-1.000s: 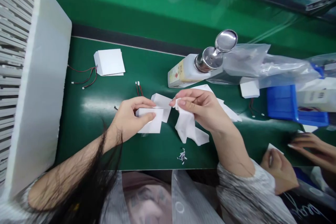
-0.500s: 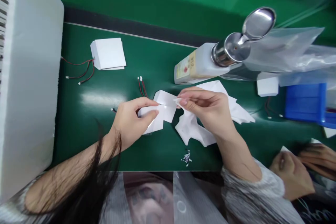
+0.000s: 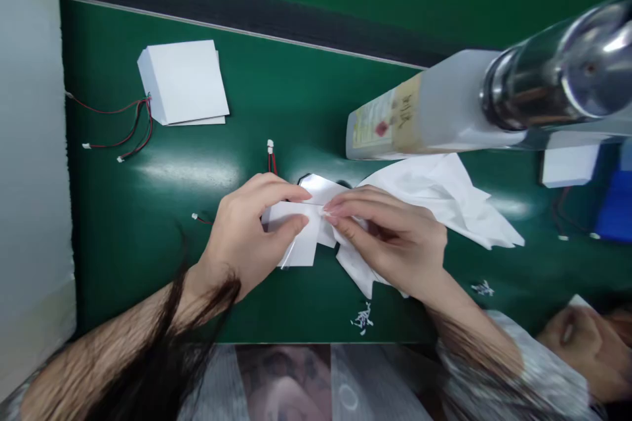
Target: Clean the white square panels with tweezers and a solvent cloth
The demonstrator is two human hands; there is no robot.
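My left hand (image 3: pixel 247 227) is closed around the left side of small white panels (image 3: pixel 302 250), thumb and fingertips near their edge. Red and black wires with a white connector (image 3: pixel 270 145) stick out above that hand. My right hand (image 3: pixel 397 233) pinches a bunched tip of white wiping cloth (image 3: pixel 363 273) between thumb and fingers, right at the panels' surface. More white cloth (image 3: pixel 439 187) lies spread behind the right hand. Whether both cloth parts are one piece is hidden.
A stack of white panels (image 3: pixel 185 82) with wires lies at back left. A plastic bottle (image 3: pixel 444 99) with a metal top stands at right. Small scraps (image 3: pixel 363 319) lie near the front edge. A pale block (image 3: pixel 34 145) borders the left; another person's hand (image 3: pixel 582 342) is at far right.
My right hand has moved left and slightly down with the cloth, from beside the panels onto them. The view has shifted closer to the table.
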